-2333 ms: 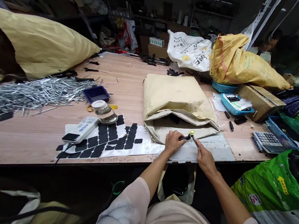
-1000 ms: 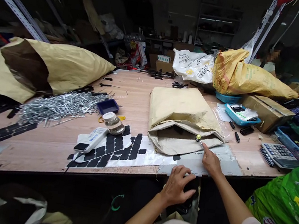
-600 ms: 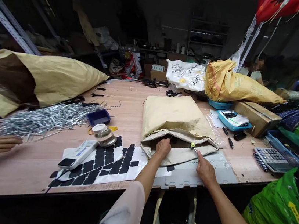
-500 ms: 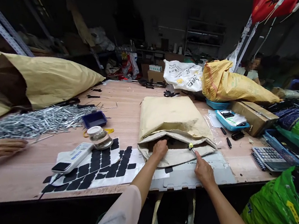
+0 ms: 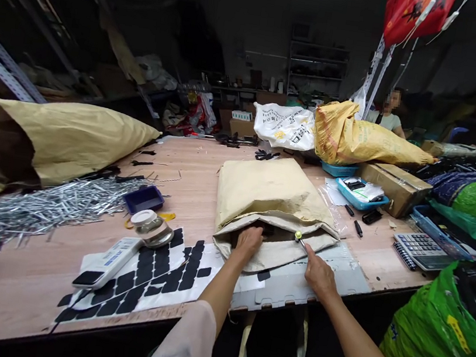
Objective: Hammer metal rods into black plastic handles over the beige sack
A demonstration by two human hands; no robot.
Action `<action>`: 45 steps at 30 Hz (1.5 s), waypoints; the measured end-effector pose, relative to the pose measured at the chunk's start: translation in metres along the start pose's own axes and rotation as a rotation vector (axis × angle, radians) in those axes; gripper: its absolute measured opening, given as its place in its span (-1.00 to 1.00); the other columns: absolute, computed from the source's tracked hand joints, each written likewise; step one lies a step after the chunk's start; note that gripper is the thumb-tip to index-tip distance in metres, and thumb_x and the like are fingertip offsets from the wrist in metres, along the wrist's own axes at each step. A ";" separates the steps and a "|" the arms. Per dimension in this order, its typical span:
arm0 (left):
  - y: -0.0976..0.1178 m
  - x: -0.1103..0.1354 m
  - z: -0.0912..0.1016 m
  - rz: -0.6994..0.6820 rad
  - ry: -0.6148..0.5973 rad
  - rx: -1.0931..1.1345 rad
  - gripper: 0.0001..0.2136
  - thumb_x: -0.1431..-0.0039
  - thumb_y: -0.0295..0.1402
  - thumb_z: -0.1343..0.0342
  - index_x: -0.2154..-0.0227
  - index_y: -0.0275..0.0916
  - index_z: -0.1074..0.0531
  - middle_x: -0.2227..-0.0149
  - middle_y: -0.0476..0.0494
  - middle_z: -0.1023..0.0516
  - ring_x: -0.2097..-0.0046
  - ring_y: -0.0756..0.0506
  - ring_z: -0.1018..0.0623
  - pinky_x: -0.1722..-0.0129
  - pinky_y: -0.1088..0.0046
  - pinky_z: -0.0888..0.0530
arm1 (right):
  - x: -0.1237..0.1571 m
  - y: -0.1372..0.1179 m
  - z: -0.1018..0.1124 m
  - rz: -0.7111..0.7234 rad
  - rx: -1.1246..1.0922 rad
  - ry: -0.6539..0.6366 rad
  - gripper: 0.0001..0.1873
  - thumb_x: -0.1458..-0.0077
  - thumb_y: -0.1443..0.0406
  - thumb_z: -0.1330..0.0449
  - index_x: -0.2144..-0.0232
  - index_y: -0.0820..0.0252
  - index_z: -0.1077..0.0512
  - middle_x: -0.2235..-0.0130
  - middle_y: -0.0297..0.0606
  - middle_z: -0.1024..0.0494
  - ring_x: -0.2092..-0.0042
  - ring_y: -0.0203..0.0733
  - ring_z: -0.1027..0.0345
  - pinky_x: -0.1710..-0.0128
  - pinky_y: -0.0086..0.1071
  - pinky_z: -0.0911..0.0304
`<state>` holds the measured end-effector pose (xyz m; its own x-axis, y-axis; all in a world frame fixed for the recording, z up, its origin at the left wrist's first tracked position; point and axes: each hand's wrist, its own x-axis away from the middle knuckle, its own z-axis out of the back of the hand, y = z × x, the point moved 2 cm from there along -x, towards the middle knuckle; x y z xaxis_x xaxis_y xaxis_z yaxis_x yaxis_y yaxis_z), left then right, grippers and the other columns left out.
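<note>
A cream paper sack (image 5: pixel 272 186) lies flat with its mouth towards me, the folded edge parted. My left hand (image 5: pixel 250 240) reaches into the left part of this mouth, its fingers curled and their tips hidden inside. At the right part, my right hand (image 5: pixel 320 276) is closed around the thin metal shaft of a small tool (image 5: pixel 299 237). That tool ends in a round yellow-green head, held in front of the opening. What lies within the sack is dark and cannot be made out. Under its front edge is a grey sheet (image 5: pixel 305 294).
At left lie a heap of metal rods (image 5: pixel 62 201), a blue tray (image 5: pixel 143 199), a glass jar (image 5: pixel 151 229) and a white device (image 5: pixel 108 264) on black stickers (image 5: pixel 155 264). Rightward are a calculator (image 5: pixel 423 249), a carton (image 5: pixel 396 186) and a green bag (image 5: pixel 432 336). A person (image 5: pixel 389 114) sits behind.
Another person's hand beside the rods at left has gone out of view. My view has turned slightly to the right. Both my hands stay at the sack's mouth.
</note>
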<state>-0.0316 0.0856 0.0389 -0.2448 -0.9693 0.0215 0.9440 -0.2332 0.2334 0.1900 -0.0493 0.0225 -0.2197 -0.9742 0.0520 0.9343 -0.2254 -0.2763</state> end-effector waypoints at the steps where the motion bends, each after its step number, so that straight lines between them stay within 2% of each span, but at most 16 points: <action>1: 0.004 0.010 -0.002 -0.044 0.056 0.001 -0.82 -0.28 -0.23 -0.12 0.19 -0.17 -0.53 0.14 -0.21 -0.59 0.01 -0.22 -0.50 0.02 0.24 -0.35 | 0.000 0.000 0.000 0.001 0.000 -0.003 -0.39 -0.35 0.34 0.11 -0.40 -0.08 -0.04 0.08 -0.19 -0.58 0.11 -0.06 -0.48 0.17 -0.32 -0.21; 4: 0.019 0.047 -0.015 -0.155 0.208 0.068 -0.82 -0.27 -0.20 -0.14 0.17 -0.13 -0.52 0.15 -0.13 -0.57 0.02 -0.20 -0.43 0.00 0.23 -0.30 | 0.001 0.000 0.002 0.006 0.006 -0.024 -0.39 -0.35 0.34 0.12 -0.40 -0.08 -0.04 0.07 -0.17 -0.58 0.10 -0.05 -0.48 0.16 -0.32 -0.21; 6: 0.027 0.066 -0.029 -0.170 0.225 0.135 -0.83 -0.27 -0.20 -0.15 0.18 -0.12 -0.54 0.16 -0.12 -0.55 0.05 -0.18 -0.42 0.03 0.25 -0.30 | 0.001 0.000 0.004 -0.001 0.010 -0.023 -0.39 -0.35 0.33 0.12 -0.40 -0.08 -0.03 0.07 -0.17 -0.58 0.11 -0.04 -0.49 0.15 -0.31 -0.22; 8: 0.031 0.075 -0.041 -0.152 0.229 0.197 -0.82 -0.26 -0.21 -0.16 0.15 -0.10 -0.56 0.15 -0.13 -0.53 0.04 -0.19 -0.40 0.04 0.26 -0.31 | 0.002 0.001 0.007 -0.002 0.004 -0.028 -0.39 -0.34 0.32 0.11 -0.40 -0.07 -0.04 0.07 -0.16 -0.58 0.10 -0.03 -0.48 0.15 -0.30 -0.22; 12: 0.022 0.068 -0.051 -0.116 0.168 0.367 -0.74 -0.16 -0.29 -0.24 0.08 -0.09 -0.57 0.16 -0.12 -0.51 0.06 -0.17 -0.41 0.03 0.29 -0.34 | 0.000 0.004 0.012 -0.005 -0.017 -0.026 -0.39 -0.34 0.31 0.10 -0.40 -0.08 -0.06 0.06 -0.17 -0.60 0.08 -0.01 -0.48 0.14 -0.29 -0.25; 16: 0.012 0.059 -0.053 -0.098 0.161 0.497 -0.77 -0.12 -0.36 -0.24 0.13 -0.13 -0.59 0.19 -0.09 -0.52 0.08 -0.14 -0.42 0.00 0.32 -0.36 | 0.003 0.007 0.016 -0.019 -0.055 -0.023 -0.41 -0.35 0.29 0.09 -0.39 -0.03 -0.09 0.05 -0.15 -0.61 0.06 -0.01 -0.48 0.10 -0.28 -0.28; 19: 0.014 0.061 -0.053 -0.070 0.173 0.494 -0.78 -0.12 -0.33 -0.24 0.15 -0.12 -0.60 0.19 -0.10 -0.52 0.08 -0.15 -0.41 -0.01 0.31 -0.36 | 0.016 0.004 0.017 0.011 -0.147 0.002 -0.42 -0.35 0.31 0.10 -0.38 0.02 -0.12 -0.04 -0.17 -0.58 -0.01 -0.04 -0.46 0.03 -0.30 -0.30; 24: 0.021 0.065 -0.049 -0.025 0.135 0.465 -0.76 -0.16 -0.27 -0.22 0.11 -0.08 -0.61 0.16 -0.08 -0.50 0.04 -0.14 -0.40 -0.02 0.33 -0.35 | 0.043 -0.011 0.016 0.138 -0.288 -0.006 -0.43 -0.34 0.32 0.09 -0.36 0.02 -0.16 -0.15 -0.26 -0.51 -0.14 -0.07 -0.39 -0.11 -0.27 -0.30; 30: 0.022 0.062 -0.049 0.023 0.089 0.469 -0.77 -0.16 -0.25 -0.21 0.12 -0.02 -0.61 0.14 -0.05 -0.51 0.02 -0.13 -0.39 -0.04 0.34 -0.34 | 0.049 -0.025 0.016 0.195 -0.319 0.014 -0.40 -0.33 0.35 0.09 -0.38 0.03 -0.12 -0.24 -0.30 -0.42 -0.21 -0.09 -0.32 -0.18 -0.24 -0.27; 32: 0.023 0.061 -0.050 0.027 0.092 0.483 -0.78 -0.16 -0.25 -0.22 0.13 -0.02 -0.62 0.16 -0.06 -0.50 0.03 -0.13 -0.39 -0.03 0.34 -0.34 | 0.049 -0.026 0.015 0.214 -0.318 0.027 -0.40 -0.34 0.34 0.11 -0.39 0.04 -0.10 -0.23 -0.27 -0.43 -0.21 -0.08 -0.33 -0.17 -0.25 -0.28; 37: 0.024 0.061 -0.048 0.038 0.088 0.493 -0.78 -0.14 -0.25 -0.23 0.14 -0.05 -0.63 0.17 -0.07 -0.49 0.02 -0.15 -0.39 -0.03 0.32 -0.34 | 0.047 -0.027 0.008 0.205 -0.258 -0.041 -0.42 -0.34 0.33 0.09 -0.36 0.00 -0.16 -0.11 -0.22 -0.54 -0.09 -0.05 -0.43 -0.06 -0.27 -0.33; 41: 0.026 0.063 -0.044 0.029 0.093 0.493 -0.78 -0.14 -0.26 -0.24 0.14 -0.05 -0.63 0.18 -0.05 -0.49 0.03 -0.14 -0.39 -0.02 0.33 -0.34 | 0.047 -0.034 0.009 0.247 -0.270 -0.003 -0.42 -0.37 0.31 0.13 -0.39 0.02 -0.09 -0.14 -0.22 -0.51 -0.08 -0.09 -0.42 -0.04 -0.31 -0.33; 45: 0.027 0.064 -0.042 0.037 0.094 0.479 -0.81 -0.15 -0.25 -0.23 0.18 -0.04 -0.63 0.18 -0.05 -0.50 0.04 -0.14 -0.39 -0.01 0.33 -0.34 | 0.050 -0.040 0.004 0.251 -0.228 -0.070 -0.42 -0.36 0.31 0.11 -0.38 -0.02 -0.12 -0.10 -0.24 -0.54 -0.07 -0.08 -0.42 -0.04 -0.32 -0.31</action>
<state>-0.0129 0.0137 0.0055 -0.1711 -0.9842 -0.0444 0.7384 -0.1580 0.6556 0.1429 -0.0888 0.0401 0.0366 -0.9991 0.0191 0.8680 0.0223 -0.4960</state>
